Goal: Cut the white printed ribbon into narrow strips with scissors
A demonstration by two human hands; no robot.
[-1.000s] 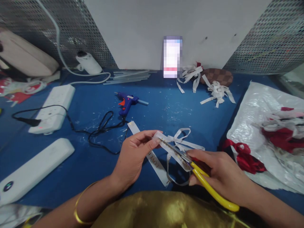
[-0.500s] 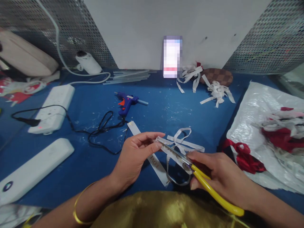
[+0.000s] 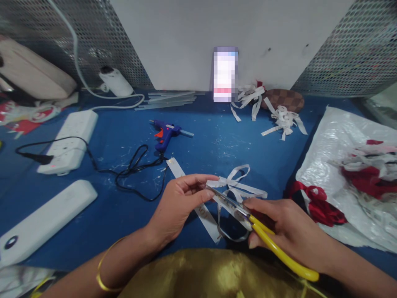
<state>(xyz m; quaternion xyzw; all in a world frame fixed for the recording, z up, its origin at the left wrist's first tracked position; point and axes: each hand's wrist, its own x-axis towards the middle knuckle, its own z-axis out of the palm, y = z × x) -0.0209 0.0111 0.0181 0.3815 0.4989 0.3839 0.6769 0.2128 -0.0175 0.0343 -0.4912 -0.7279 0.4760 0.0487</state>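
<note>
My left hand (image 3: pixel 178 203) pinches one end of a white printed ribbon (image 3: pixel 237 214) between thumb and fingers. In my right hand (image 3: pixel 290 221) is a pair of yellow-handled scissors (image 3: pixel 279 255), its blades lying along the ribbon with the tips at my left thumb. Whether the blades are cutting or pressing it, I cannot tell. A looped white ribbon bow (image 3: pixel 252 192) lies on the blue table just beyond the scissors. Another flat printed ribbon strip (image 3: pixel 175 167) runs slantwise under my left hand, partly hidden by it.
A blue glue gun (image 3: pixel 166 133) with a black cord sits ahead, near several glue sticks (image 3: pixel 170 99). To the left are a power strip (image 3: pixel 72 138) and a long white device (image 3: pixel 49 221). A phone (image 3: pixel 225 74) leans at the back. A white plastic bag (image 3: pixel 319 145) lies right.
My left fingertips have shifted slightly to the right with the ribbon's end. My right hand and the scissors stay almost in place.
</note>
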